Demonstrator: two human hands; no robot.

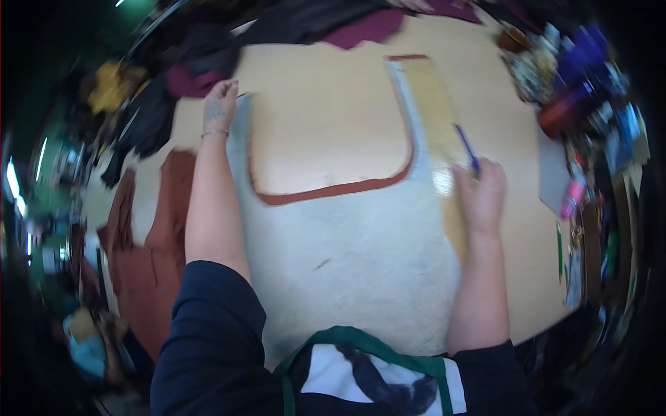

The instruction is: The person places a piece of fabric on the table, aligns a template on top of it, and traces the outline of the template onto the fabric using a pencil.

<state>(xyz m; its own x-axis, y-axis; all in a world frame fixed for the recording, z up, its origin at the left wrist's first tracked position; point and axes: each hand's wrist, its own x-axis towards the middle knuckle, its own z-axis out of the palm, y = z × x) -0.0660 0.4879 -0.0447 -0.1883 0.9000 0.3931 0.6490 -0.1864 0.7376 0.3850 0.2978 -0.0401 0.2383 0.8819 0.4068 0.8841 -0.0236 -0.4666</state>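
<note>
A large pale grey-blue template (347, 263) with a U-shaped cut-out lies on the table in front of me. Reddish-brown fabric (333, 191) shows as a strip along the cut-out's curved edge and at the top of the right strap. My left hand (222, 100) is closed at the top of the left strap; what its fingers pinch is too small to make out. A blue pen (467, 148) is held in my right hand (482, 187), over a shiny yellowish strip (438, 132) along the template's right side.
Reddish-brown fabric pieces (149, 263) lie at the left. Dark and maroon cloth (364, 30) lines the table's far edge. At the right are a dark red bottle (565, 111), a pink item (573, 197) and a green pencil (559, 248). A person (97, 340) is at the lower left.
</note>
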